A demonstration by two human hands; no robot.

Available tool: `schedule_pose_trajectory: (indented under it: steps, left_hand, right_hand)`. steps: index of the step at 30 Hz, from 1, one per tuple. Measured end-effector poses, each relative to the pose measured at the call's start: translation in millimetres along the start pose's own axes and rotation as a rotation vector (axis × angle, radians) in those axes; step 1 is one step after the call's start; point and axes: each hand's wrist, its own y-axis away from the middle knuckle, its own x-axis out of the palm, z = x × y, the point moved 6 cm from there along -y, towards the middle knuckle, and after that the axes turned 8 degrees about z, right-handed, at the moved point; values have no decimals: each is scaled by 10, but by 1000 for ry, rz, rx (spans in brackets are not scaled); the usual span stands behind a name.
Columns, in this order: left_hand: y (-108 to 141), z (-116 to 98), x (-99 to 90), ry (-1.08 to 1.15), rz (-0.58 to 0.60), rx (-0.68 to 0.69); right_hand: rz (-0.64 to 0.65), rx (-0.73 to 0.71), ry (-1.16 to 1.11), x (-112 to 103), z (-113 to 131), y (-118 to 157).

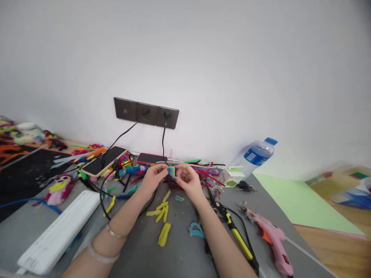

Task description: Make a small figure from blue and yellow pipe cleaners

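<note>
Between the fingertips of both hands is a small blue and yellow fuzzy piece (172,171), looking like bent pipe cleaner. My left hand (155,178) pinches it from the left, and my right hand (188,179) grips its other side; both are raised over the grey table. Below them lie several yellow fuzzy strips (161,211), a thicker yellow bundle (164,234) and a small blue-yellow piece (179,198). A looped light-blue piece (196,229) sits beside my right forearm. The fingers partly hide the held piece.
At right lie a pink glue gun (274,239), yellow-black pliers (234,231), a tilted water bottle (257,154) and a small white-green box (232,177). A white power strip (62,231), a phone (104,161) and a pink-yellow doll (59,189) are left. Black cables (101,195) cross behind my left arm.
</note>
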Motion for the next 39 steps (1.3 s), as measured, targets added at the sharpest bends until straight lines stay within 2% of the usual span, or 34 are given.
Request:
schedule_pose_trajectory:
  steps: [19, 39]
  left_hand:
    - [19, -59, 47, -35, 49, 6]
    - [16, -48, 43, -42, 43, 3]
  right_hand:
    - [-22, 4, 34, -2, 23, 1]
    - [-33, 11, 9, 16, 47, 1]
